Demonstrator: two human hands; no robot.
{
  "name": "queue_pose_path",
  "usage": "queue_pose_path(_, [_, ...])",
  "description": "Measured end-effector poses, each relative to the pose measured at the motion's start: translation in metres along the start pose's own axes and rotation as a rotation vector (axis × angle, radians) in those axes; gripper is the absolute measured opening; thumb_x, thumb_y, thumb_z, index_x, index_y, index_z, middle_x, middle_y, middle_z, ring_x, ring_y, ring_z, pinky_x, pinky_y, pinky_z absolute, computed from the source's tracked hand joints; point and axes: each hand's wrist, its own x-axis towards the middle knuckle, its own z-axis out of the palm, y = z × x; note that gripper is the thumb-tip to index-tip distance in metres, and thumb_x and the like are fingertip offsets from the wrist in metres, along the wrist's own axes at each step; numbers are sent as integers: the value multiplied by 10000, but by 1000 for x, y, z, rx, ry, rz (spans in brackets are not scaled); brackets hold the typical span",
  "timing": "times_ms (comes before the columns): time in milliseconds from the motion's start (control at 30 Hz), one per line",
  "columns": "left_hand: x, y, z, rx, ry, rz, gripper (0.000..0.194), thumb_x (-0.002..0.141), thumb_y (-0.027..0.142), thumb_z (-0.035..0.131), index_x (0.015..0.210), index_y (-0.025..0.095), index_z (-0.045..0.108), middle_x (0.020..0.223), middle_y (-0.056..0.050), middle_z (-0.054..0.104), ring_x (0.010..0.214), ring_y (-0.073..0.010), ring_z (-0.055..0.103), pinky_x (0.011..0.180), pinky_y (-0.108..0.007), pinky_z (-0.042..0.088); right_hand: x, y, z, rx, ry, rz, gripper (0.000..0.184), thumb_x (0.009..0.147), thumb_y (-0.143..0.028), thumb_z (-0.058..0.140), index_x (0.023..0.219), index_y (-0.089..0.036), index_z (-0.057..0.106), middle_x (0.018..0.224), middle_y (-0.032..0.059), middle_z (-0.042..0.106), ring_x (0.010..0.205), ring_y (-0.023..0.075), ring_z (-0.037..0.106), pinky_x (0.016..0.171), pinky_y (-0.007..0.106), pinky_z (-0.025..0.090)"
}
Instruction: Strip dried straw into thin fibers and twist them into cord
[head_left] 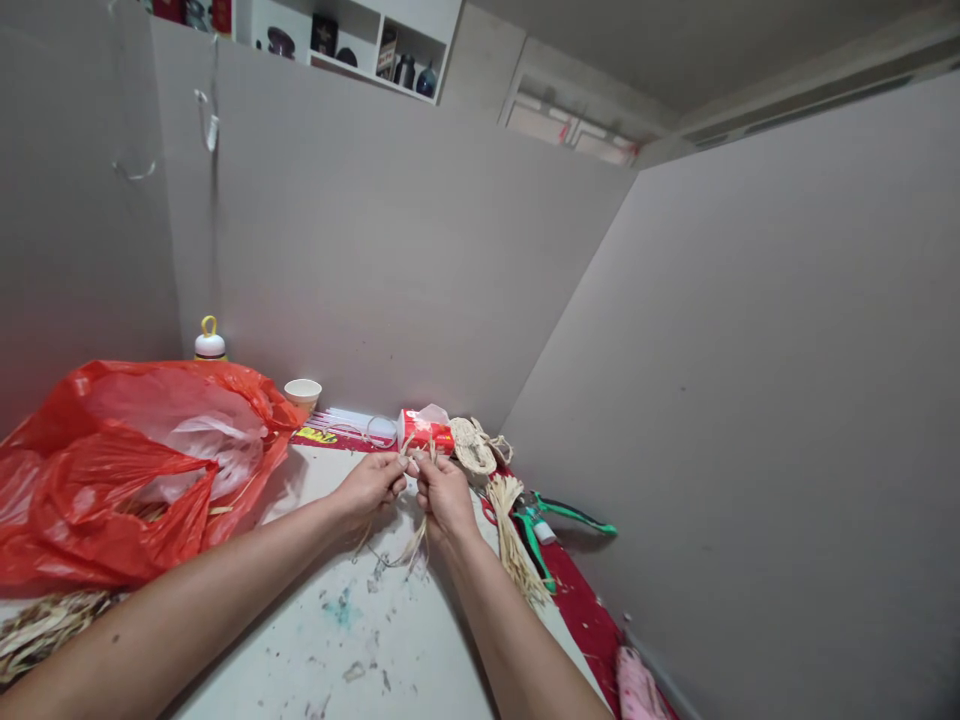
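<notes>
Both my hands meet over the stained white board [300, 640], fingertips almost touching. My left hand [373, 487] is closed in a pinch on thin pale straw strands [412, 548]. My right hand [448, 497] pinches the same strands from the other side. Loose ends hang below the hands towards the board, and short tips stick up above the fingers. Exactly how the strands cross between the fingertips is hidden. Right of my right hand lies a bundle of pale straw [517, 540]. Coiled braided straw pieces [472, 445] sit just beyond the hands.
A red plastic bag [150, 470] with straw inside fills the left, with dry straw [52, 625] below it. Behind stand a paper cup [303, 392], a bottle [210, 345] and a red tissue pack [426, 432]. Green-handled cutters [534, 525] lie right. Grey partitions [390, 230] enclose the table.
</notes>
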Motion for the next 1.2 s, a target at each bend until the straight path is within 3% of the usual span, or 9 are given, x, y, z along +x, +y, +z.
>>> queue_pose_path(133, [4, -5, -3, -38, 32, -2, 319, 784, 455, 606, 795, 139, 565, 493, 64, 470, 330, -26, 291, 333, -157, 157, -1, 1, 1, 41, -15, 26, 340, 576, -387, 726, 657, -178, 470, 431, -125, 270, 372, 18, 146, 346, 162, 87])
queue_pose_path(300, [8, -9, -5, -76, 140, -40, 239, 769, 332, 652, 811, 105, 588, 640, -53, 654, 364, -50, 471, 317, -149, 275, -1, 1, 1, 77, 39, 14, 372, 597, -353, 718, 616, -197, 381, 426, -130, 245, 361, 17, 158, 329, 158, 101])
queue_pose_path(433, [8, -9, -6, -104, 175, -30, 235, 746, 307, 685, 806, 92, 609, 666, -67, 677, 346, -37, 468, 304, -138, 277, -2, 2, 1, 72, 17, 19, 376, 570, -359, 750, 619, -185, 421, 431, -130, 259, 357, 10, 156, 322, 155, 107])
queue_pose_path(600, [9, -10, -7, -120, 119, -29, 252, 743, 308, 694, 847, 86, 635, 690, -77, 686, 369, -54, 514, 308, -136, 324, -2, 5, -1, 53, -4, 26, 354, 539, -368, 781, 670, -149, 536, 424, -107, 345, 346, 10, 196, 315, 158, 125])
queue_pose_path(767, [10, -10, -8, -166, 120, -80, 164, 816, 246, 611, 860, 89, 623, 710, -97, 692, 408, -84, 565, 331, -151, 380, 3, 8, -4, 93, 17, 29, 384, 520, -364, 787, 659, -168, 487, 452, -102, 364, 357, 8, 207, 320, 150, 120])
queue_pose_path(967, [8, -8, -5, -184, 161, -92, 128, 867, 194, 527, 812, 90, 576, 694, -94, 680, 406, -71, 545, 342, -149, 372, 4, 10, -5, 108, 45, -7, 370, 562, -386, 768, 695, -174, 494, 441, -129, 260, 354, 14, 171, 322, 151, 111])
queue_pose_path(1100, [6, -4, -4, -160, 263, -92, 128, 871, 193, 506, 799, 100, 555, 626, -53, 649, 347, -35, 436, 306, -131, 264, 6, 2, -11, 119, 154, -141, 403, 608, -423, 722, 662, -200, 391, 470, -131, 228, 372, 18, 164, 339, 150, 130])
queue_pose_path(1200, [8, -2, -9, -139, 370, -91, 102, 864, 152, 475, 780, 114, 519, 582, -24, 618, 341, -29, 408, 311, -129, 255, 8, -13, -17, 108, 208, -247, 375, 662, -472, 653, 694, -207, 389, 483, -131, 189, 381, 29, 145, 347, 151, 128])
